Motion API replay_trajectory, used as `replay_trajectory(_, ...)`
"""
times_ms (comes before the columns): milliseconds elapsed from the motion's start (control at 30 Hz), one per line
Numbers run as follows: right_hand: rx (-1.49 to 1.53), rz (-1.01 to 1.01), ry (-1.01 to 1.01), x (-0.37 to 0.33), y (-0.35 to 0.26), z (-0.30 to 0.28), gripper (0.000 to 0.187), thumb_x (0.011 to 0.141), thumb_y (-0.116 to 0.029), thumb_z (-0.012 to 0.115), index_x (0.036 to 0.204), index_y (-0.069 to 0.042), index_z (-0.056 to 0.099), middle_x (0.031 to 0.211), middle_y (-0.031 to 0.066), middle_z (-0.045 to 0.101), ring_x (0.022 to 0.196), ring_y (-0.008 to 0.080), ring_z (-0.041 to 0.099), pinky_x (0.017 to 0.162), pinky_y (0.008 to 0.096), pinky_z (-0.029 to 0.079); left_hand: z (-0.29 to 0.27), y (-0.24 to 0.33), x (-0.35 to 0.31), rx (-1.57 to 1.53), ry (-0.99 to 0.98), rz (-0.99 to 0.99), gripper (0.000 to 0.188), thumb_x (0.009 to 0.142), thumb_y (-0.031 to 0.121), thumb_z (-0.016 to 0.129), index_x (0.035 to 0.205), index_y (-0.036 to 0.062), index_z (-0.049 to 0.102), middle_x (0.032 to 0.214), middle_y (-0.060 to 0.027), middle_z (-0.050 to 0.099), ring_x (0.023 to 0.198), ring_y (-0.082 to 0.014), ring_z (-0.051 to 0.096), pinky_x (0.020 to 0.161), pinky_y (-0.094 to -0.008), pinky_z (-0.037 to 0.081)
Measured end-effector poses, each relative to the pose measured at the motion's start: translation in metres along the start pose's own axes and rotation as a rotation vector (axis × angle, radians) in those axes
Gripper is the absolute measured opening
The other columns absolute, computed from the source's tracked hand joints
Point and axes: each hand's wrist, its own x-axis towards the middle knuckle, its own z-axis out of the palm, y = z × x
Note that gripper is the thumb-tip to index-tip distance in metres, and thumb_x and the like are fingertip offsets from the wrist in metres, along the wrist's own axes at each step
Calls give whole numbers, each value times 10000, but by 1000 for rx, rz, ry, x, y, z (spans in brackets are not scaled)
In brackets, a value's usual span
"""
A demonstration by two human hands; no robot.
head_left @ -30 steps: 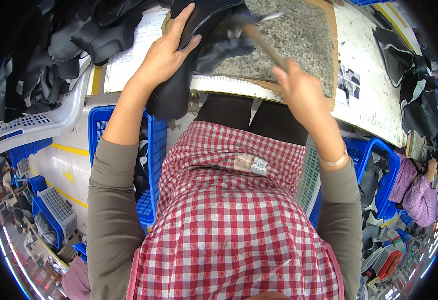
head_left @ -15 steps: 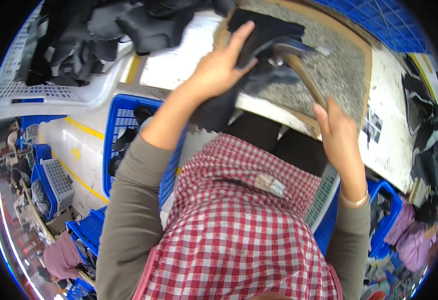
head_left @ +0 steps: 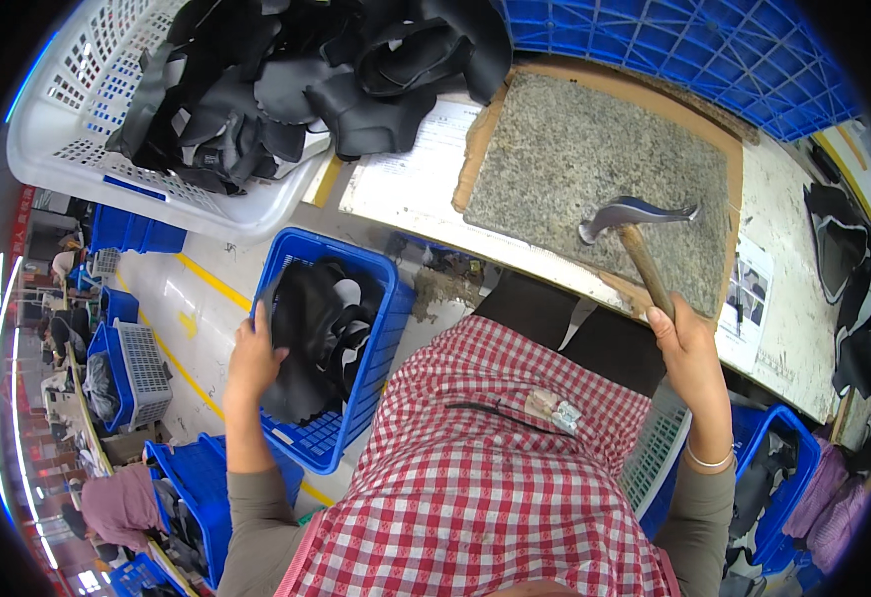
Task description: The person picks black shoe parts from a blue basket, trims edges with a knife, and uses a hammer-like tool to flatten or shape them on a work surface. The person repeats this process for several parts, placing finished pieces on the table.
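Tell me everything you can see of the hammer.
The hammer has a plain brown wooden handle and a shiny, curved metal head, with a blunt face at the picture's left and a tapering end at its right. The right hand grips the handle's lower part. The head is over the speckled grey stone slab; whether they touch is unclear.

One hammer [head_left: 645, 261], one stone slab [head_left: 595, 139], one checked apron [head_left: 485, 478], two bare hands [head_left: 694, 350]. Blue crates [head_left: 380, 343]: five at least. Black pieces [head_left: 366, 114] (heaped thick from here): uncountable.
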Motion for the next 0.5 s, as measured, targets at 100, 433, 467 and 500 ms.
replay_trajectory(100, -68, 23, -8, 15, 4, 10, 381, 1058, -341, 590, 1104, 38, 580, 811, 322, 599, 815, 515, 614, 700, 487, 493, -11, -1, 34, -361, 372, 421, 776, 849, 60, 763, 1540, 53, 409, 1446, -241, 512, 1305, -430, 534, 1092, -441, 461)
replay_trajectory(433, 5, 9, -158, 22, -21, 30, 345, 1016, -319, 655, 1015, 22, 600, 738, 275, 622, 728, 487, 635, 611, 490, 469, -171, 244, 309, -391, 566, 605, 519, 938, 313, 727, 1422, 174, 602, 1368, -201, 615, 1199, -420, 620, 1025, -442, 507)
replay_trajectory(467, 26, 33, -128, 19, -19, 27, 356, 1015, -319, 656, 1007, 31, 593, 720, 272, 604, 714, 485, 626, 601, 483, 464, -184, 249, 309, -412, 454, 579, 438, 968, 364, 686, 1368, 188, 660, 1220, -224, 696, 1092, -421, 677, 960, -444, 538)
replay_trajectory(500, 17, 35, -111, 16, -15, 24, 357, 1016, -317, 656, 1006, 34, 593, 720, 274, 600, 710, 485, 623, 601, 479, 464, -192, 249, 300, -444, 454, 574, 392, 979, 341, 677, 1331, 168, 688, 1137, -233, 719, 1077, -421, 684, 938, -445, 543)
